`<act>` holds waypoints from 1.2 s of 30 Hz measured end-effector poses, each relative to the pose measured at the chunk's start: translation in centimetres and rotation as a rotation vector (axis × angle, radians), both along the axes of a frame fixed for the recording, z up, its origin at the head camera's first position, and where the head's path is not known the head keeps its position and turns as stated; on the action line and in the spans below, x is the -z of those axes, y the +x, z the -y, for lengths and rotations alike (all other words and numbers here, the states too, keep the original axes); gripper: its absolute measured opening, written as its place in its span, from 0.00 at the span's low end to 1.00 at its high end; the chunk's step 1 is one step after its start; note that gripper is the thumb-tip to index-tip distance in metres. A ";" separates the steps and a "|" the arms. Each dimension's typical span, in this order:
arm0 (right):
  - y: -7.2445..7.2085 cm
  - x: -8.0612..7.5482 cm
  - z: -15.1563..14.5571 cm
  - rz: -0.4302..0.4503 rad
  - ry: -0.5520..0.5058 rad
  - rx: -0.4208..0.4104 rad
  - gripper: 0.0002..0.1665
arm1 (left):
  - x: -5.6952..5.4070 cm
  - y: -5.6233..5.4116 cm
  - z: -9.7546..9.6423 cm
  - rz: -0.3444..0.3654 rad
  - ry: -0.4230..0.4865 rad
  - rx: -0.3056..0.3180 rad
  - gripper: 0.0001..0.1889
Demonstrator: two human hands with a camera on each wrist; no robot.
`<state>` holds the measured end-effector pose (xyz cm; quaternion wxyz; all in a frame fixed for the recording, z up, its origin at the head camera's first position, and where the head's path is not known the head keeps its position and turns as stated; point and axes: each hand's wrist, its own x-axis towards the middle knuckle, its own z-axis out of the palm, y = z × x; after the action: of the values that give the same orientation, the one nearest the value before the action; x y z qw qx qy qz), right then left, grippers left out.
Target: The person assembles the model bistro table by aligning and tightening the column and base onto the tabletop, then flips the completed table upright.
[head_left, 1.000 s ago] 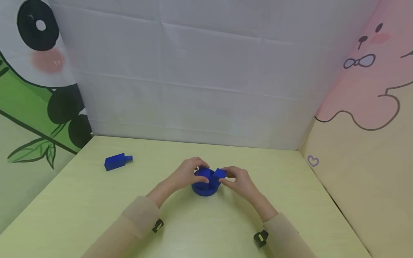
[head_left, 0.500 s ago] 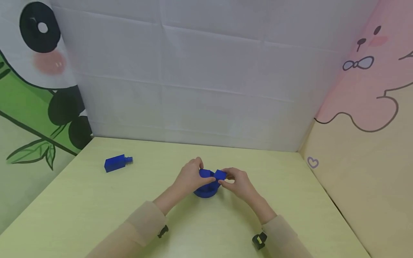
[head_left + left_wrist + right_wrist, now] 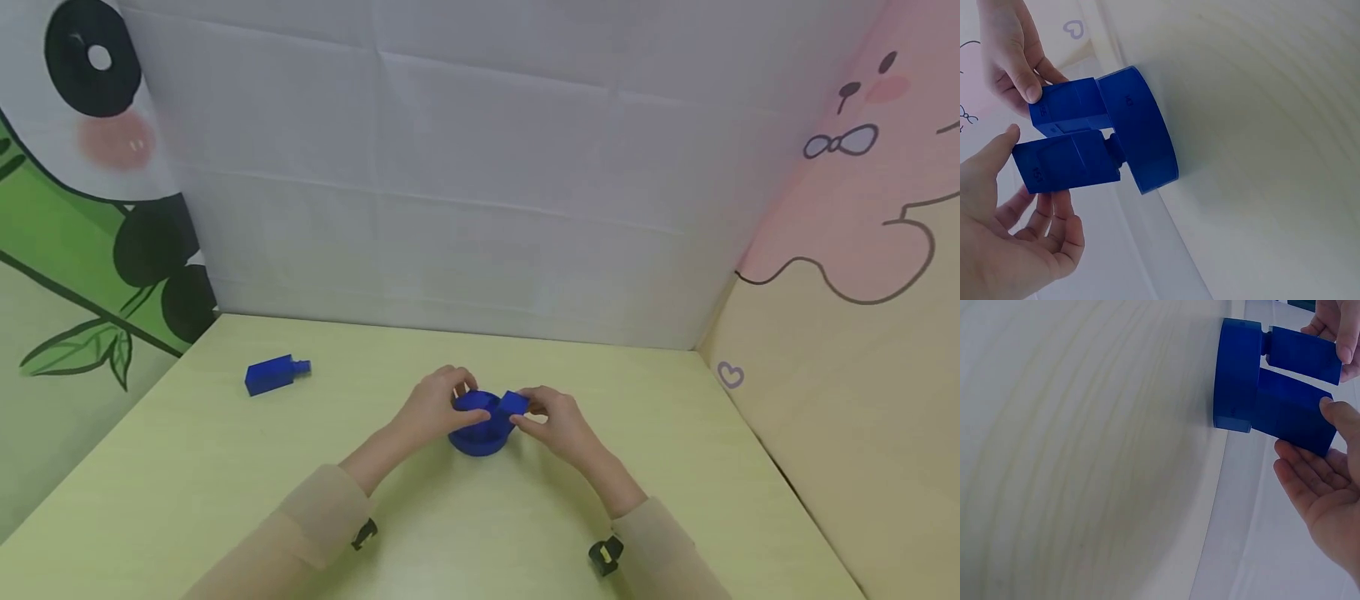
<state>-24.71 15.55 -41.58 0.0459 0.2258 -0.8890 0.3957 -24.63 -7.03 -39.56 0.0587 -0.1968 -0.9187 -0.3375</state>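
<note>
A blue round base (image 3: 478, 447) stands on the table between the two hands. Two blue bottle-shaped blocks rise from it side by side in both wrist views. My left hand (image 3: 429, 410) has its thumb and fingers around the upper end of the left block (image 3: 1066, 164), whose narrow neck meets the base. With thumb and fingers my right hand (image 3: 561, 427) pinches the upper end of the right block (image 3: 514, 403). The right block's lower end is at the base; whether it is seated inside cannot be told.
Another blue bottle-shaped block (image 3: 270, 375) lies on its side at the table's far left. A pale yellow table (image 3: 480, 533) reaches back to a white cloth wall (image 3: 480, 183). Printed panels stand at the left and right.
My left hand shifts right across the left block, then back left, around its upper end. The right hand keeps its pinch with little movement. The base stays in nearly the same place.
</note>
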 end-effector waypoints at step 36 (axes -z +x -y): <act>-0.2 0.3 -0.2 0.010 -0.020 -0.006 0.22 | 0.0 0.7 2.6 0.073 0.000 -0.051 0.40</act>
<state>-24.87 15.80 -41.91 0.0424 0.2258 -0.8846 0.4059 -23.93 -9.64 -39.58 0.0337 -0.1611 -0.9249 -0.3427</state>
